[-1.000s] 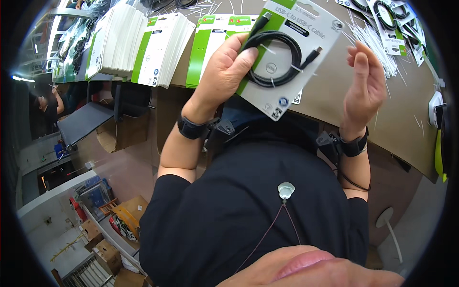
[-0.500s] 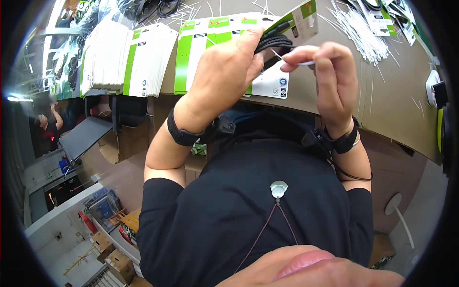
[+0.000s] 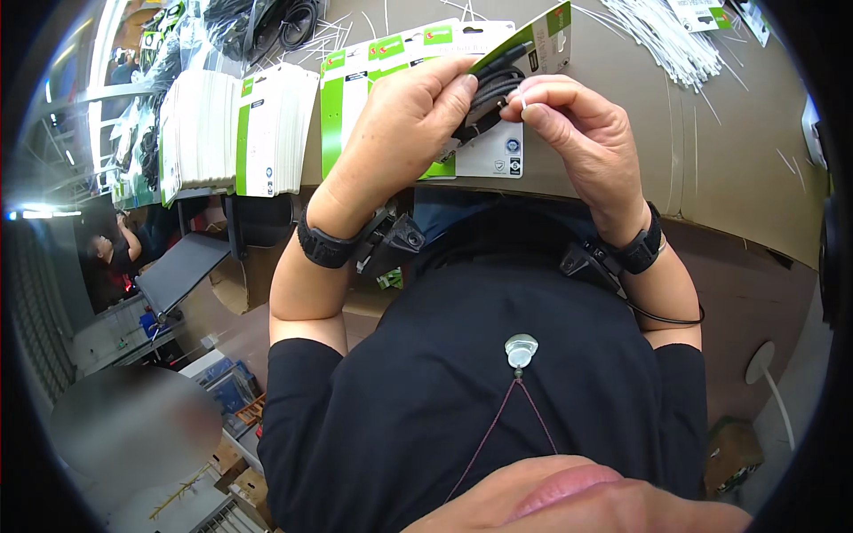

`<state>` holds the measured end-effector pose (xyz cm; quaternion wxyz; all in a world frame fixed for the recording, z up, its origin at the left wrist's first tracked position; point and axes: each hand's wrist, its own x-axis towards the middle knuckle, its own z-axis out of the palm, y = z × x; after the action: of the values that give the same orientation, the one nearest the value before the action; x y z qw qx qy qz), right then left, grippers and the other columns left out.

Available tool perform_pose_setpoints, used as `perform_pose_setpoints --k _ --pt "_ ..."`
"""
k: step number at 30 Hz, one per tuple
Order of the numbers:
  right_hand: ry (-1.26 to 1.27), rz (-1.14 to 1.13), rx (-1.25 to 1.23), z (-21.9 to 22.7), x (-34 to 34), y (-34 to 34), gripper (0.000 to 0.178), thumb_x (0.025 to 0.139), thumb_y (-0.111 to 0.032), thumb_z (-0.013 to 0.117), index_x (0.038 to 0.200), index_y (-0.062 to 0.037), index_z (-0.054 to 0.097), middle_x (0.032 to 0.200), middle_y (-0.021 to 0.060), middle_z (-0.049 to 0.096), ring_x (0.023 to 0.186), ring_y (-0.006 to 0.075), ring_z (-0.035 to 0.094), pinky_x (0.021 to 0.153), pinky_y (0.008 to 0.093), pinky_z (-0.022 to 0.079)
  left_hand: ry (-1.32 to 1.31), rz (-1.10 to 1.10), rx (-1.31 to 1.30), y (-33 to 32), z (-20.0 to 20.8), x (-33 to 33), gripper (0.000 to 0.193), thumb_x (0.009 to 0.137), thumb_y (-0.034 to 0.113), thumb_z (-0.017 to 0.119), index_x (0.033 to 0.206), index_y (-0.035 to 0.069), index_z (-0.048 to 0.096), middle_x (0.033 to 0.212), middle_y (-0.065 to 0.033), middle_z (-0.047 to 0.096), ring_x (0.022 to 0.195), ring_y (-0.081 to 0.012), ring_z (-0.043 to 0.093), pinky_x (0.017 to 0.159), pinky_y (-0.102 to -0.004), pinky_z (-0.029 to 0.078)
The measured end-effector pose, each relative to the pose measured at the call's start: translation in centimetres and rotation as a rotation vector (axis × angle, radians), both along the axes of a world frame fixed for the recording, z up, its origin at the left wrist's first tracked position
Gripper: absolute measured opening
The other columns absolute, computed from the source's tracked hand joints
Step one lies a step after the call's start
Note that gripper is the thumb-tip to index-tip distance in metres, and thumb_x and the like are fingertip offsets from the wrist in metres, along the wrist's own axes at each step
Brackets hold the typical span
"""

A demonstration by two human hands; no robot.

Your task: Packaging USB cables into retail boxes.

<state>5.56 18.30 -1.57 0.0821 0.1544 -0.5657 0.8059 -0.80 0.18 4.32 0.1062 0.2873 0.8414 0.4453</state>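
My left hand (image 3: 395, 120) is closed round a coiled black cable (image 3: 496, 89) and the green-and-white packaging card (image 3: 553, 44) behind it. The card is held tilted above the table, and the thumb presses on the coil. Close against the coil's right side, my right hand (image 3: 591, 138) pinches a thin white tie (image 3: 522, 101) between thumb and fingers. Only a short bit of the tie shows; the fingers hide the rest. Beneath my hands lie several flat cards (image 3: 489, 160) of the same kind, near the table's front edge.
Two stacks of cards (image 3: 200, 133) stand at the left of the brown table (image 3: 657, 169). A pile of loose white ties (image 3: 662, 40) lies at the back right. Bagged black cables (image 3: 298, 25) sit at the back left. Another person (image 3: 115, 253) is farther off at the left.
My right hand has moved left and in against the coil, with the tie now mostly covered by its fingers. The card and cable have turned so more of the coil shows.
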Motion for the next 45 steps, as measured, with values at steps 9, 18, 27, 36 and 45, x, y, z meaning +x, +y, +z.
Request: perform_pose_setpoints --k 9,18,27,36,45 --pt "-0.243 -0.045 -0.193 0.4 0.8 -0.5 0.027 0.086 -0.002 0.061 0.110 -0.0009 0.049 0.091 0.0042 0.057 0.082 0.0109 0.058 0.078 0.0244 0.049 0.039 0.065 0.079 1.0 -0.4 1.5 0.029 0.087 0.008 0.057 0.115 0.000 0.057 0.089 -0.0171 0.067 0.077 -0.0237 0.066 0.070 -0.0308 0.050" --pt "-0.278 -0.037 -0.158 0.4 1.1 -0.5 0.031 0.085 -0.002 0.063 0.111 -0.0013 0.047 0.090 0.0038 0.056 0.080 0.0099 0.057 0.077 0.0233 0.049 0.095 0.045 0.094 0.8 -1.0 1.4 0.027 0.086 0.006 0.057 0.113 0.000 0.057 0.100 -0.0195 0.066 0.093 -0.0298 0.065 0.079 -0.0341 0.051" --pt "-0.269 -0.061 -0.123 0.5 1.2 -0.3 0.031 0.085 -0.002 0.062 0.112 -0.0012 0.047 0.090 0.0037 0.056 0.082 0.0103 0.056 0.079 0.0236 0.049 0.092 0.064 0.055 1.6 -0.1 2.6 0.026 0.085 0.007 0.058 0.110 -0.002 0.058 0.101 -0.0199 0.065 0.095 -0.0315 0.064 0.081 -0.0348 0.051" --pt "-0.149 -0.058 0.019 0.2 1.5 -0.5 0.030 0.086 0.000 0.060 0.112 -0.0003 0.045 0.089 0.0034 0.055 0.085 0.0109 0.057 0.083 0.0250 0.048 -0.127 0.077 0.222 1.0 -0.7 1.6 0.026 0.086 0.006 0.057 0.111 -0.001 0.058 0.099 -0.0166 0.066 0.091 -0.0248 0.065 0.078 -0.0311 0.051" --pt "-0.245 -0.058 -0.054 1.1 1.5 -0.5 0.029 0.086 0.000 0.057 0.113 -0.0001 0.045 0.089 0.0032 0.055 0.088 0.0125 0.060 0.085 0.0262 0.048 -0.075 0.114 0.186 1.1 -0.7 1.8 0.026 0.086 0.005 0.058 0.112 0.000 0.058 0.097 -0.0152 0.066 0.091 -0.0231 0.065 0.076 -0.0302 0.051"
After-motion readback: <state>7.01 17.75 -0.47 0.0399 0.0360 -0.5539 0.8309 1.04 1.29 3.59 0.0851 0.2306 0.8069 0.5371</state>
